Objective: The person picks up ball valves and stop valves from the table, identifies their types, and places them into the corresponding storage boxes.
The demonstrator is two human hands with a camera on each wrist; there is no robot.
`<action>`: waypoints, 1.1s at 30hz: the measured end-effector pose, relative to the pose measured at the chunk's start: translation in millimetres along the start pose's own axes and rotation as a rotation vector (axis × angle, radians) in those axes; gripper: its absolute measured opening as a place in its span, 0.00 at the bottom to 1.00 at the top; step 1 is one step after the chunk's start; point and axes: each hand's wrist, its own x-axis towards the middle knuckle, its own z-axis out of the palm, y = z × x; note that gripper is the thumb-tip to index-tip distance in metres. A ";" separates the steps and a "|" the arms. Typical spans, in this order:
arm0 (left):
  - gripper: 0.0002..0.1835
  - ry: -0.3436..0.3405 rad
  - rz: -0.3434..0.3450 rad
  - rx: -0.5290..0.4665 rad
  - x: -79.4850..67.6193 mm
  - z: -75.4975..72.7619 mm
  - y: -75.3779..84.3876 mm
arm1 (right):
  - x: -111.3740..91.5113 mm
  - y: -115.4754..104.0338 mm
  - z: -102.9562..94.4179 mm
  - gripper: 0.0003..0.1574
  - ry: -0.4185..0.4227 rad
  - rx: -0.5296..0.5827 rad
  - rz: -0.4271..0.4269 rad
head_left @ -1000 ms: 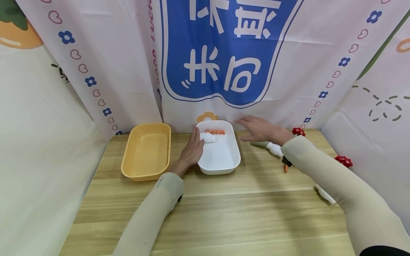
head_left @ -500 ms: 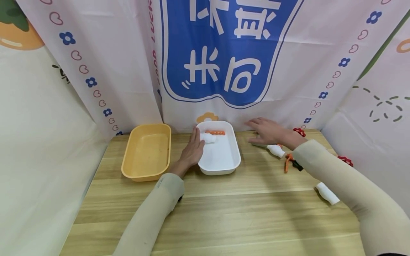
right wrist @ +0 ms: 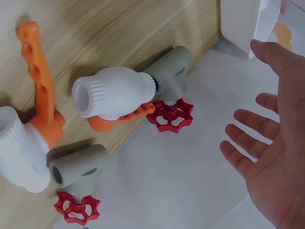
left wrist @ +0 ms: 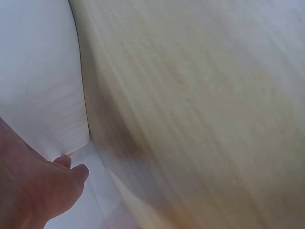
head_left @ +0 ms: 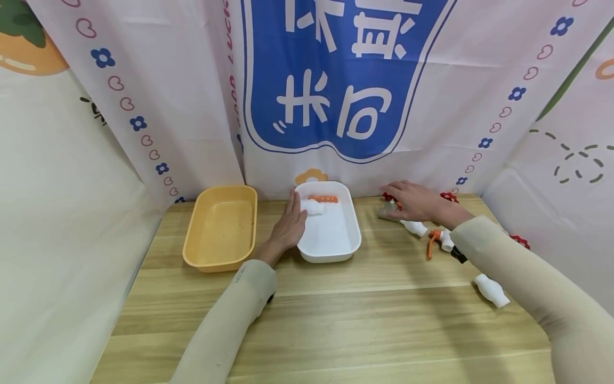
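My left hand (head_left: 289,226) rests with straight fingers along the left wall of a white tray (head_left: 328,257). In that tray lies a white ball valve (head_left: 313,207) with an orange handle (head_left: 323,199). My right hand (head_left: 416,201) is right of the tray, over a grey stop valve (right wrist: 174,69) with a red handwheel (right wrist: 170,115). In the right wrist view its fingers are spread, holding nothing, apart from the valve. Beside that valve lies another white ball valve (right wrist: 114,93) with an orange handle.
A yellow tray (head_left: 219,266) stands left of the white one. Farther right on the wooden table (head_left: 336,325) lie a white valve (head_left: 491,290), an orange-handled valve (right wrist: 21,152) and another grey stop valve (right wrist: 78,164). A printed curtain (head_left: 201,96) hangs behind the table.
My right hand has moved to the right, away from the white tray, over the grey stop valve, whose red handwheel now shows. The left hand stays at the tray.
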 end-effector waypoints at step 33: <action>0.38 -0.008 -0.006 -0.010 1.3 0.8 -0.7 | -42.0 28.5 37.3 0.52 -0.016 0.038 0.110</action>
